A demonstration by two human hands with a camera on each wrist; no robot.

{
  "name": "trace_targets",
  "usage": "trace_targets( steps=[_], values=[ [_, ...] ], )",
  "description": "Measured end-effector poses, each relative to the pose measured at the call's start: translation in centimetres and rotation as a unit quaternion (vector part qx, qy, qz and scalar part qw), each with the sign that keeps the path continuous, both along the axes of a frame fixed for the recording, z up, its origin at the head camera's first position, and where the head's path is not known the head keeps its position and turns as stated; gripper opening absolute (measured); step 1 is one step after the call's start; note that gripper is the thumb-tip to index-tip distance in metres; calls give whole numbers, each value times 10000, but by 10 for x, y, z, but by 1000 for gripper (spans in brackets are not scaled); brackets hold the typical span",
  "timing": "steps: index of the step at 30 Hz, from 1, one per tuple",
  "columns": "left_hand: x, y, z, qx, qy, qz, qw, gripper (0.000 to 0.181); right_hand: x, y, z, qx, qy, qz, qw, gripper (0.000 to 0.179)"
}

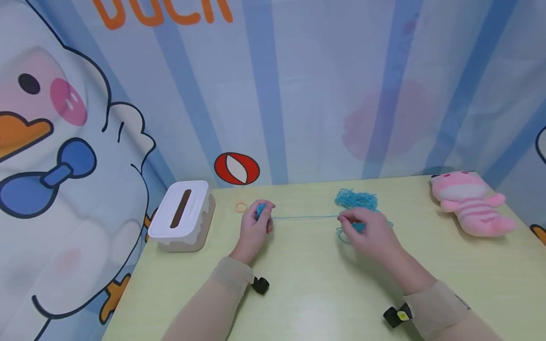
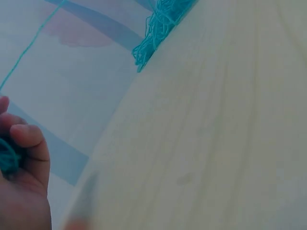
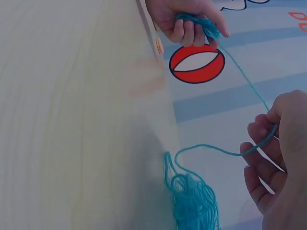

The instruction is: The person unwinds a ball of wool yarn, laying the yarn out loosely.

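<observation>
My left hand [image 1: 254,225] grips a small wound ball of blue yarn [image 1: 260,210], fingers curled round it. From that ball a single yarn strand [image 1: 304,217] runs taut across to my right hand [image 1: 371,233], which pinches it between thumb and forefinger. In the right wrist view the strand passes over the right fingers and trails in a loose curve to a heap of yarn [image 3: 192,201]. That loose heap [image 1: 356,199] lies on the table just beyond the right hand, with more loops partly hidden beneath the hand.
A white-lidded box [image 1: 181,213] with a brown slot stands at the left. Between it and the left hand lies a small orange ring [image 1: 241,207]. A pink striped plush toy [image 1: 471,203] lies at the right. A printed curtain [image 1: 315,94] hangs behind the table [image 1: 307,293].
</observation>
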State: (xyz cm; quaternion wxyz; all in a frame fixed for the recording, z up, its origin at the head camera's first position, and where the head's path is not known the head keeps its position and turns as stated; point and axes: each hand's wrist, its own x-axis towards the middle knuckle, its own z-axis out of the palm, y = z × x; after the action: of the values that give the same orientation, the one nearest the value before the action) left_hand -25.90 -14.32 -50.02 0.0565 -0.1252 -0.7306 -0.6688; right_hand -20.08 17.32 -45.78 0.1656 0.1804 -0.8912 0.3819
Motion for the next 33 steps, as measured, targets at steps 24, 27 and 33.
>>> trace_targets(
  steps=[24, 27, 33],
  values=[
    [-1, -1, 0, -73, 41, 1003, 9949, 44, -5, 103, -14, 1363, -1560, -1052, 9726, 27],
    [-1, -2, 1, -55, 26, 1256, 9921, 48, -5, 107, -16, 1308, -1609, -1093, 9721, 24],
    [0, -4, 1, 108, 34, 1053, 9944, 47, -8, 109, -22, 1376, -1719, -1153, 9686, 19]
  ],
)
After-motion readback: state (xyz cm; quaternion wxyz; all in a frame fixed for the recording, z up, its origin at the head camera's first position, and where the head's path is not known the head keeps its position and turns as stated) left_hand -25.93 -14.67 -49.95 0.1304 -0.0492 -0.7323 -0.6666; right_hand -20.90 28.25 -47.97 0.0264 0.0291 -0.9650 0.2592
